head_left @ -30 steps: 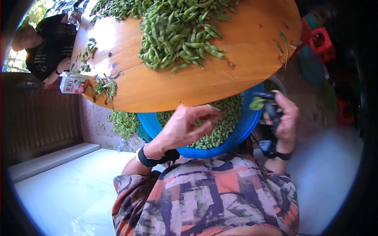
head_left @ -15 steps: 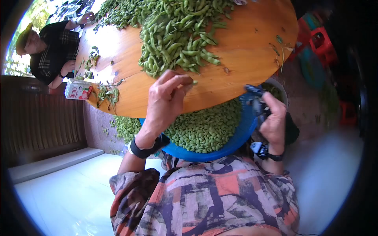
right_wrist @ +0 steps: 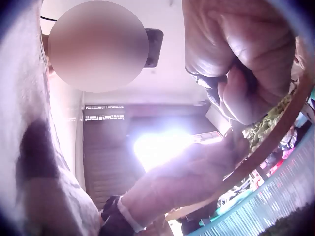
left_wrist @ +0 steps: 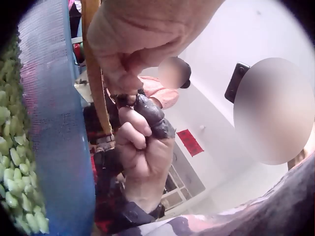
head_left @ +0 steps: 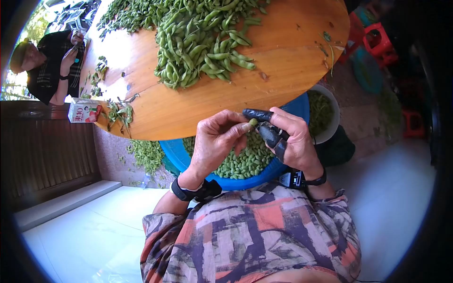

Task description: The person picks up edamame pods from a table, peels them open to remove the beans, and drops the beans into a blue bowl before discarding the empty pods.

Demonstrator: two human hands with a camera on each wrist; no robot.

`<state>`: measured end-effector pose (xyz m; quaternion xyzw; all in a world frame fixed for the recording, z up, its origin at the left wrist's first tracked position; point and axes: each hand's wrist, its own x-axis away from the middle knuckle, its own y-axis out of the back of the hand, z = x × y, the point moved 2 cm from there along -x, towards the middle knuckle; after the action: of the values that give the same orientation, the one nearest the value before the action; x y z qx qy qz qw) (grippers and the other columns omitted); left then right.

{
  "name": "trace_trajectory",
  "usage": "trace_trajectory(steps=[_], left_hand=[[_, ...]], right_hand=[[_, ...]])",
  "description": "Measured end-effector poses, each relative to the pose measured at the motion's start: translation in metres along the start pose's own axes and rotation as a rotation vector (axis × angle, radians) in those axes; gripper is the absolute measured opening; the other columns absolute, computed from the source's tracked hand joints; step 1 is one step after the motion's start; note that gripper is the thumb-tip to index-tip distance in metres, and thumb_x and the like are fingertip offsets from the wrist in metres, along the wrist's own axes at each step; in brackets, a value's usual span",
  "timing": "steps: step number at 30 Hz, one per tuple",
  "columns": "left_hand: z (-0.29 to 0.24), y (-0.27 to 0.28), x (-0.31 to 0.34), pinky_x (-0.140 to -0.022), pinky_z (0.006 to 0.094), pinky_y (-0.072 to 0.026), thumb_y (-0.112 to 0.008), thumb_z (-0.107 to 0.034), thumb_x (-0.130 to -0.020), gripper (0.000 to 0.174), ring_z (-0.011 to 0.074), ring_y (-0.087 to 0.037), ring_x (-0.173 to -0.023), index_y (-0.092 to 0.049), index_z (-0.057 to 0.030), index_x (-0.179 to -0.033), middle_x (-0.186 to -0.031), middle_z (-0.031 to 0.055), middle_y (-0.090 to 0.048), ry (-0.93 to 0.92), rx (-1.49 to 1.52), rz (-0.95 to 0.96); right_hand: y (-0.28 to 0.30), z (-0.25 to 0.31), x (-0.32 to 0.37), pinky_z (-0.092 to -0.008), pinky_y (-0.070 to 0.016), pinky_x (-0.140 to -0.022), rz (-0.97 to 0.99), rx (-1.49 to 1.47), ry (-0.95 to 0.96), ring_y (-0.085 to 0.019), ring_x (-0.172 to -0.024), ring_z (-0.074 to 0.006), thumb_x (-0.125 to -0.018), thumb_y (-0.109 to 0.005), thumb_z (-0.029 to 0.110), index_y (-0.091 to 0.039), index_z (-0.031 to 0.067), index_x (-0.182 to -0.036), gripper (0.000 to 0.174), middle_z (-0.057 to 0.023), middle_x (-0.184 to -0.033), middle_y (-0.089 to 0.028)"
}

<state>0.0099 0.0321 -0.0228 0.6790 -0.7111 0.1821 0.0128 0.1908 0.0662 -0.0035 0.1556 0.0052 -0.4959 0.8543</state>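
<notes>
Both hands meet above a blue basket (head_left: 172, 153) of shelled green beans (head_left: 238, 165). The left hand (head_left: 212, 141) pinches a green pod (head_left: 253, 122) between thumb and forefinger. Black coverings wrap the thumb and forefinger of the right hand (head_left: 295, 141), whose tips touch the pod's other side. In the left wrist view, the left hand (left_wrist: 142, 34) comes from above to meet the right hand's (left_wrist: 147, 142) dark-wrapped digit; the pod is mostly hidden there. The right wrist view has the right hand (right_wrist: 241, 59) close up, its other fingers curled.
A wooden table (head_left: 283, 56) with a heap of pods (head_left: 198, 42) lies just ahead. On its left edge stand a drink carton (head_left: 84, 111) and plant scraps (head_left: 120, 113). A white bucket (head_left: 323, 113) is beside the basket; another person (head_left: 52, 66) sits at left.
The left hand has moved from the table edge by the heap down and right to above the basket. The right hand has come left to meet it, and both now touch the pod.
</notes>
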Motion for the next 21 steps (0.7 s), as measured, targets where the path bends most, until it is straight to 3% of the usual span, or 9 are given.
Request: trace_trajectory(steps=[5,8,10,11,15,17,18,20,21], left_hand=[[0.003,-0.001,0.003,-0.045,0.0214,-0.0407,-0.064,-0.002,-0.092,0.006,0.0099,-0.055,-0.051,-0.064,0.0028,-0.094,-0.069,0.0055,-0.063,-0.079,-0.09,-0.035],[0.004,0.004,0.004,-0.045,0.0216,-0.0411,-0.064,-0.003,-0.092,0.005,0.0095,-0.056,-0.053,-0.063,0.0021,-0.093,-0.071,0.0049,-0.063,-0.003,0.02,0.027],[0.003,0.005,0.003,-0.045,0.0216,-0.0414,-0.064,-0.003,-0.092,0.005,0.009,-0.056,-0.055,-0.062,0.0016,-0.092,-0.07,0.0037,-0.062,0.061,0.114,0.086],[0.001,0.002,0.004,-0.044,0.022,-0.0407,-0.065,-0.004,-0.091,0.006,0.0095,-0.057,-0.056,-0.062,0.0014,-0.092,-0.073,0.0045,-0.063,0.142,0.25,0.121],[0.002,-0.001,0.003,-0.048,0.0217,-0.0411,-0.068,-0.005,-0.089,0.012,0.0089,-0.057,-0.063,-0.061,-0.0009,-0.096,-0.08,0.0041,-0.064,0.182,0.363,0.229],[-0.004,-0.005,0.004,-0.055,0.0196,-0.0417,-0.072,-0.006,-0.087,0.019,0.0054,-0.053,-0.065,-0.06,-0.004,-0.102,-0.08,-0.0005,-0.063,0.137,0.208,0.206],[-0.002,-0.007,0.004,-0.055,0.0196,-0.0417,-0.072,-0.006,-0.087,0.019,0.0054,-0.053,-0.065,-0.06,-0.004,-0.102,-0.08,-0.0005,-0.063,0.136,0.208,0.206],[0.001,-0.011,0.006,-0.057,0.0183,-0.0411,-0.073,-0.009,-0.087,0.019,0.0033,-0.051,-0.065,-0.06,-0.0045,-0.101,-0.079,-0.0033,-0.062,0.037,0.038,0.097],[0.006,-0.01,0.006,-0.055,0.0189,-0.0407,-0.069,-0.009,-0.09,0.015,0.0029,-0.051,-0.063,-0.061,-0.0032,-0.101,-0.079,-0.0028,-0.063,0.015,0.012,0.084]], right_hand=[[-0.001,-0.015,0.0,-0.0332,-0.0451,-0.067,-0.002,0.047,0.038,-0.056,-0.074,-0.0304,-0.079,-0.059,0.001,-0.064,-0.0017,-0.111,0.033,-0.0163,-0.082,-0.055],[0.002,-0.018,0.001,-0.0287,-0.0422,-0.058,-0.015,0.061,0.178,-0.055,-0.063,-0.0211,-0.086,-0.057,0.009,-0.064,-0.0023,-0.111,0.029,-0.0098,-0.074,-0.055],[0.002,-0.02,0.005,-0.0221,-0.0357,-0.05,0.141,-0.65,-0.307,-0.048,-0.054,-0.0085,-0.093,-0.051,0.017,-0.065,-0.0021,-0.11,0.029,-0.0004,-0.067,-0.053],[0.001,-0.024,0.005,-0.018,-0.0309,-0.047,0.173,-0.734,-0.295,-0.043,-0.052,-0.0008,-0.098,-0.044,0.023,-0.065,-0.002,-0.11,0.035,0.0048,-0.065,-0.051],[0.001,-0.022,0.006,-0.0183,-0.0328,-0.048,0.186,-0.85,-0.322,-0.044,-0.053,-0.0011,-0.097,-0.047,0.018,-0.065,-0.0008,-0.108,0.028,0.0049,-0.066,-0.052],[0.001,-0.015,0.004,-0.0239,-0.0385,-0.051,0.062,-0.476,-0.332,-0.051,-0.055,-0.0109,-0.09,-0.055,0.006,-0.064,-0.001,-0.102,0.017,-0.0011,-0.069,-0.054],[-0.003,-0.017,0.003,-0.0239,-0.0385,-0.051,0.062,-0.476,-0.332,-0.051,-0.055,-0.0109,-0.09,-0.055,0.006,-0.064,-0.001,-0.102,0.017,-0.0011,-0.069,-0.054],[-0.008,-0.013,0.001,-0.0313,-0.0437,-0.059,-0.096,0.052,0.183,-0.056,-0.064,-0.0268,-0.078,-0.058,-0.006,-0.062,-0.0024,-0.096,0.019,-0.0107,-0.075,-0.054],[-0.007,-0.007,0.002,-0.036,-0.0451,-0.064,-0.093,0.034,0.101,-0.055,-0.073,-0.0373,-0.071,-0.058,-0.007,-0.059,-0.0039,-0.094,0.023,-0.0176,-0.081,-0.05]])
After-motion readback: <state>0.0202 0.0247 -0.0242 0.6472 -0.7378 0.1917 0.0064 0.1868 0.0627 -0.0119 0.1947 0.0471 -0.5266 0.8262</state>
